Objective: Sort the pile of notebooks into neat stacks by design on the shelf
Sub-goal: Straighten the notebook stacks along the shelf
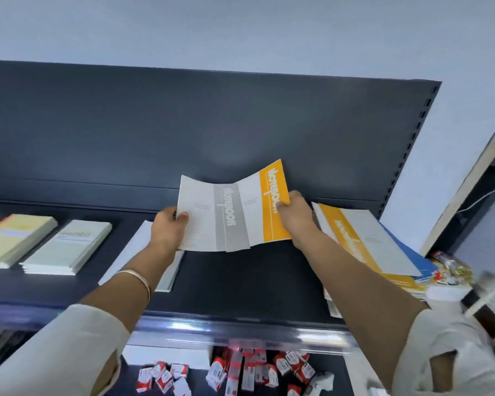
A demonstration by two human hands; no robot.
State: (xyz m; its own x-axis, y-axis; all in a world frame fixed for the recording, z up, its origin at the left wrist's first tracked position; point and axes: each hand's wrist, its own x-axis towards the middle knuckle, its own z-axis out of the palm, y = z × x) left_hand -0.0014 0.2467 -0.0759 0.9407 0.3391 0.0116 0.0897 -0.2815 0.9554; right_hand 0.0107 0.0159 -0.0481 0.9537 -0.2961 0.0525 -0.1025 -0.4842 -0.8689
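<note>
Left hand (169, 227) pinching grey notebook (209, 221) by its edge, right hand (296, 212) pinching yellow notebook (269, 207), the two overlapping above the shelf (240, 281), mid-span. Covers bowing, so these edge-only grips are risking a slip. Unsorted pile (363, 244) lying at shelf's right end.

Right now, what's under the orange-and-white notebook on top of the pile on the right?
Under that top notebook, blue covers and more orange edges poke out on its right side. The rest is covered, so their designs and number cannot be told.
</note>
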